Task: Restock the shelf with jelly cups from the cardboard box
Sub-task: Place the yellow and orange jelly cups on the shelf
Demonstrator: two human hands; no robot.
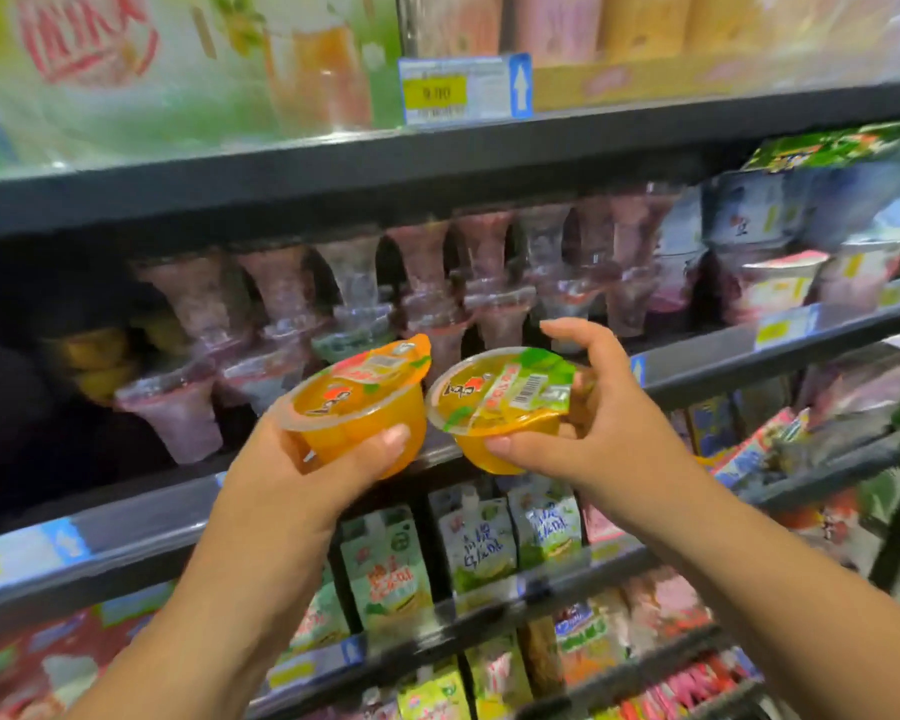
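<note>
Now, left hand (302,459): gripping clear round plastic cup of orange jelly (357,407)
Right hand (593,423): holding green-lidded orange jelly cup (500,402)
Dark metal shelf (723,366): behind both

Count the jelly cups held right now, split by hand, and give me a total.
Left hand: 1, the orange-tab jelly cup
Right hand: 1, the green-tab jelly cup
Total: 2
</note>
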